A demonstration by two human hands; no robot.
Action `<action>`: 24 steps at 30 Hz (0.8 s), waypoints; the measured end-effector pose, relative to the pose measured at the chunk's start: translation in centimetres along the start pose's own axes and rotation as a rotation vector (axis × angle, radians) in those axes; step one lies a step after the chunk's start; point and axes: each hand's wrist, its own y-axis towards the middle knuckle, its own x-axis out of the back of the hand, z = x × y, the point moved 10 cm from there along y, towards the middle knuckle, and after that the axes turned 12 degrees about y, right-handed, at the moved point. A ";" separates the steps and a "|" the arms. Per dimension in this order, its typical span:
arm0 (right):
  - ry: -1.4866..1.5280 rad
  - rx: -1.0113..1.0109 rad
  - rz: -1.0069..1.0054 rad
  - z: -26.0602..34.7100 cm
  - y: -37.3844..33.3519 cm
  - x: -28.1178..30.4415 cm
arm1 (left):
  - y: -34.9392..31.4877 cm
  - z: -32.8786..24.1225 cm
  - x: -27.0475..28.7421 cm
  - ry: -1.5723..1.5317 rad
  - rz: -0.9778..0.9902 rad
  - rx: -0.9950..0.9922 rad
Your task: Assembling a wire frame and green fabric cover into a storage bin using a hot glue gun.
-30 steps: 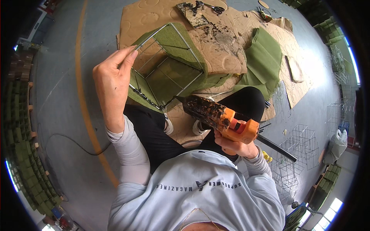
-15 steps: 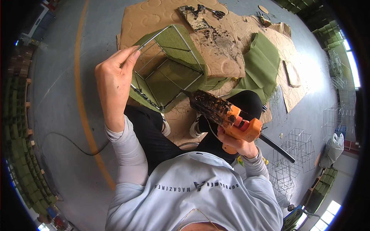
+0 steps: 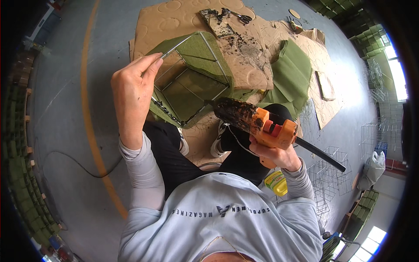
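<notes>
A box-shaped wire frame [image 3: 216, 61] lined with green fabric [image 3: 205, 87] is tilted in front of me, its open side toward me. My left hand [image 3: 134, 89] pinches its upper left edge between thumb and fingertips. Black glue lies in a beaded line along the lower left edge. In my right hand [image 3: 279, 156] is an orange hot glue gun [image 3: 267, 130], its front half crusted with dark glue. A black glue stick [image 3: 321, 154] juts from its back. The nozzle is at the frame's lower right corner; whether it touches cannot be made out.
Flattened cardboard [image 3: 166, 26] beyond the frame bears a glue-smeared board [image 3: 218, 24], black-handled scissors [image 3: 244, 18] and black scraps. Green fabric sheets [image 3: 290, 72] lie to the right. A yellow package [image 3: 277, 182] sits by my right forearm, near bare wire frames [image 3: 325, 174]. A cable [image 3: 83, 163] crosses the floor at left.
The glue gun has moved slightly right and its nozzle stays near the same corner. More of the yellow package shows now. My left hand keeps its pinch on the edge.
</notes>
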 end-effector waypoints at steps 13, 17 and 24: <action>0.261 -0.284 -0.072 -1.1 -0.3 0.9 | -0.2 -0.2 -0.2 -0.006 0.014 -0.002; 0.207 -0.111 -0.035 0.1 0.1 0.9 | -0.1 -0.2 -0.3 -0.012 0.030 0.011; 0.014 -0.051 0.080 2.5 1.0 0.6 | -0.1 -0.4 -0.3 -0.006 0.024 -0.004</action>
